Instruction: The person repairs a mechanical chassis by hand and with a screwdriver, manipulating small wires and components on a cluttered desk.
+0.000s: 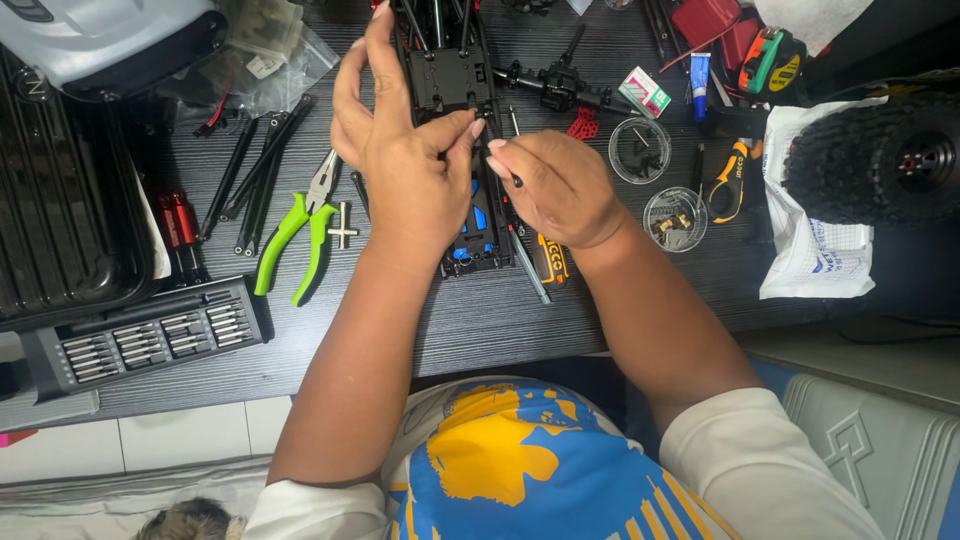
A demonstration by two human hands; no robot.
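Chassis point(455, 80) runs lengthwise away from the person, both hands' fingers point(455, 130) pinching it.

A single camera, worn on the person's head, looks almost straight down from close above onto a dark wood-grain table point(500, 320). The person's shirt front fills the bottom edge, both forearms reach up the middle of the picture, and the table's far side lies along the top. No second view shares the scene.
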